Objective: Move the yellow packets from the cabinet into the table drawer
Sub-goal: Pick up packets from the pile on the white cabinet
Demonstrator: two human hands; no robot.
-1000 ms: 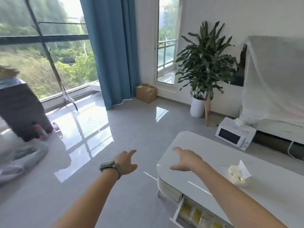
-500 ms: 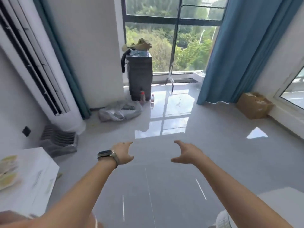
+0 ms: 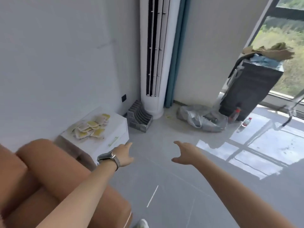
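Progress judged as mid-task: a sizeable pile of yellow packets (image 3: pixel 89 128) is seen lying on top of the white cabinet (image 3: pixel 105 137), ahead and to the left of the left hand (image 3: pixel 123 154), near but not touched. The table drawer is not in view, so the count already moved cannot be told. Nothing is carried. Left hand, watch (image 3: pixel 107 157) on the wrist, is held out over the floor with fingers loosely spread, empty. Right hand (image 3: pixel 185 153) is extended level beside it, fingers relaxed and apart, also empty. Both forearms are stretched forward; a brown sofa (image 3: pixel 32 170) sits under the left arm. Next pickup judged to need a reach up-left
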